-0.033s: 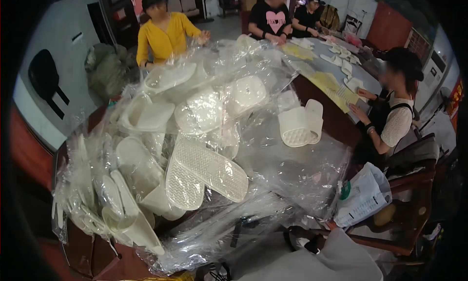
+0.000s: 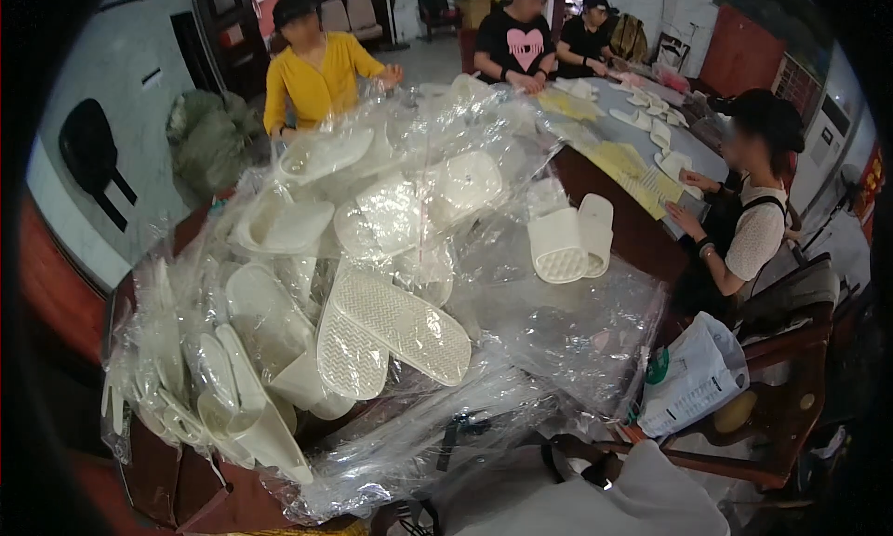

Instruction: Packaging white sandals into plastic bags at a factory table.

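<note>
Neither of my hands is in view. In front of me a pair of white slippers (image 2: 395,327) lies soles up, one crossed over the other, on a heap of clear plastic bags. To its right another pair of white slippers (image 2: 569,240) rests on the flat clear plastic bags (image 2: 558,327). More bagged white slippers (image 2: 251,396) are piled on the left, and others (image 2: 326,154) lie toward the back, partly hidden by shiny film. My grey clothing (image 2: 595,494) shows at the lower edge.
Across the pile stands a person in yellow (image 2: 321,80). Several co-workers sit around a grey-topped table (image 2: 623,117) with slippers and yellow sheets (image 2: 623,178). A white plastic bag (image 2: 698,373) leans by a wooden chair (image 2: 791,387) at right. Sacks (image 2: 209,136) stand at back left.
The whole view has shifted very slightly. The slippers and bags keep their places.
</note>
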Demonstrator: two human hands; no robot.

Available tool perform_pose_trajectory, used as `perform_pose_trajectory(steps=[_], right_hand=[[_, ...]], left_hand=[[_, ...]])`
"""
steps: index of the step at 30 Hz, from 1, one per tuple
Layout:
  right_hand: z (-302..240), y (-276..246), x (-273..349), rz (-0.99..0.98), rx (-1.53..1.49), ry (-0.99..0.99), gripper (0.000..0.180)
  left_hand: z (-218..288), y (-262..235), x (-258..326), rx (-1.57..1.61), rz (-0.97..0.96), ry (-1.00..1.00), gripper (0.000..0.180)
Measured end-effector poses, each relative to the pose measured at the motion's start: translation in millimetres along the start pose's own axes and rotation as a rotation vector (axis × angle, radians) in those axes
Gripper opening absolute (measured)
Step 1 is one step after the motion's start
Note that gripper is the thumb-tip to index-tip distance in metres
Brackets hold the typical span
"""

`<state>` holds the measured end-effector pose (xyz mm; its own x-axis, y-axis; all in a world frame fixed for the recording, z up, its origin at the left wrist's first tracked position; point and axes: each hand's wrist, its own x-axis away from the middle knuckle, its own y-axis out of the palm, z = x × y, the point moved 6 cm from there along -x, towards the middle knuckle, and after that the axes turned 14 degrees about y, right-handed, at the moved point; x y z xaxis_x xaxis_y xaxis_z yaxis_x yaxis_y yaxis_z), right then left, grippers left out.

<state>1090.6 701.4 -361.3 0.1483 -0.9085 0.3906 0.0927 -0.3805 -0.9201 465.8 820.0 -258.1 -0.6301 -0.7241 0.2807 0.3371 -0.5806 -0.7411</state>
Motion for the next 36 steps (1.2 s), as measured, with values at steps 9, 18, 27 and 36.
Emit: perform_pose_trajectory(steps=[9, 18, 27, 36], right_hand=[[-112, 15, -23, 0.123, 0.013, -0.111, 0.036], [-98, -333, 44, 0.776, -1.211, 0.168, 0.008], [-38, -423, 22, 0.972, -1.236, 0.142, 0.009], [19, -471, -80, 0.755, -0.798, 0.085, 0.023]], left_hand=[[68, -10, 38, -0.126, -0.012, -0.018, 0.033], [204, -58, 53, 0.073, -0.123, -0.116, 0.031], [367, -190, -14, 0.061, 0.113, 0.531, 0.033], [386, -229, -166, 0.018, -0.076, 0.573, 0.043]])
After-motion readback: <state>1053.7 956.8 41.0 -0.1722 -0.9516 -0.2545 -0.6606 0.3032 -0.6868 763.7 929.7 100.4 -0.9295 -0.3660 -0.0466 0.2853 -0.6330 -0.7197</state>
